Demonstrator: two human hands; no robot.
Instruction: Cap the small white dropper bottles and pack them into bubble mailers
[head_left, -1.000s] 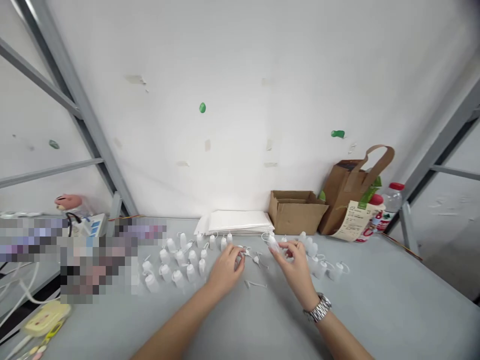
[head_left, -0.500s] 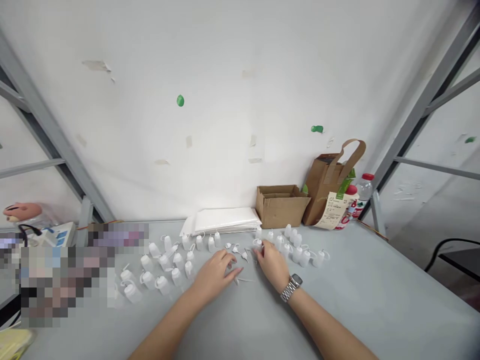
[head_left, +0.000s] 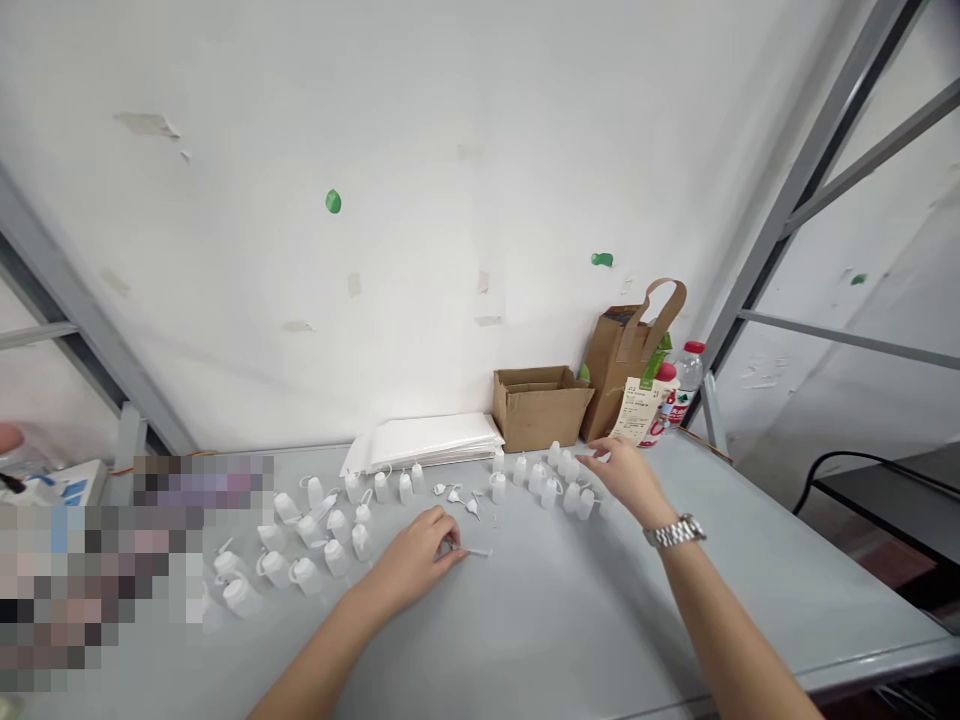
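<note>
- Bottles [head_left: 274, 568], small, white and cloudy, stand in a loose group on the left of our grey table [head_left: 525, 620]; we cannot tell whether they hold anything
- Right bottles [head_left: 549, 492], of the same kind, stand below the cardboard box [head_left: 544, 415], whose top is open; what lies inside we cannot tell
- Left hand [head_left: 424, 560]: we have its fingers curled, thumb and forefinger close together at the slender clear piece [head_left: 480, 552]; whether they grip it we cannot tell
- Right hand [head_left: 626, 475]: we hold its thumb and fingers apart beside the right bottles, with nothing visible between them
- White caps [head_left: 454, 494] lie loose between the 2 groups
- Paper bag [head_left: 607, 365] stands beside the box, contents hidden from us, near a red-capped bottle [head_left: 689, 370]
</note>
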